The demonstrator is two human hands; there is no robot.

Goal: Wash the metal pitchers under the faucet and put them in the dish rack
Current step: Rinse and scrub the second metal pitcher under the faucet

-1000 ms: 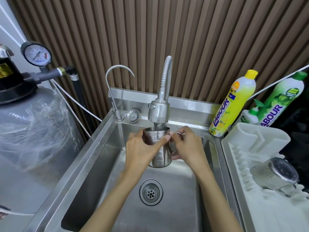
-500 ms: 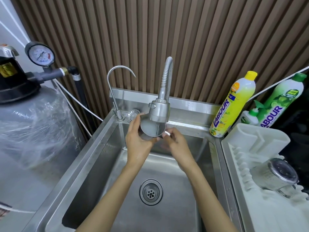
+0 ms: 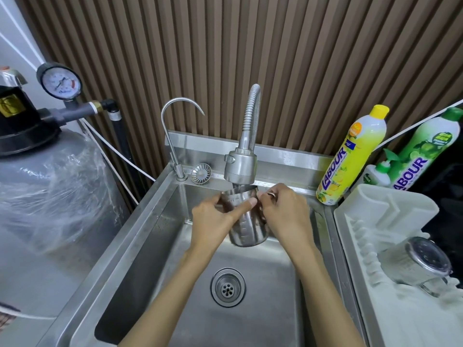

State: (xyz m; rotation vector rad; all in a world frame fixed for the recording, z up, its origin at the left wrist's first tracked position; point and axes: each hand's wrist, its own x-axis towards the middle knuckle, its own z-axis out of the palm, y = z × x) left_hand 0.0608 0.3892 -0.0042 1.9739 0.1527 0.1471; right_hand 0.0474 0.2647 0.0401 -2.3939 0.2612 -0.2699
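A small metal pitcher (image 3: 246, 230) stands upright in mid-air over the sink (image 3: 155, 236), its mouth right under the flexible faucet head (image 3: 240, 166). My left hand (image 3: 215, 221) wraps the pitcher's left side, thumb across its front near the rim. My right hand (image 3: 283, 216) grips its handle on the right side; the handle is mostly hidden by my fingers. A second metal pitcher (image 3: 421, 261) lies on its side in the white dish rack (image 3: 385, 211) at the right.
A thin gooseneck tap (image 3: 175, 136) and a strainer plug (image 3: 201, 173) sit at the sink's back left. Yellow (image 3: 350, 156) and green (image 3: 426, 151) detergent bottles stand behind the rack. A grey wrapped tank (image 3: 50, 191) with a pressure gauge (image 3: 60, 82) fills the left. The drain (image 3: 227, 288) lies below.
Half a second ago the pitcher was tipped with its mouth toward me, up against the faucet head. Now it is upright and lower, as it was one second ago.
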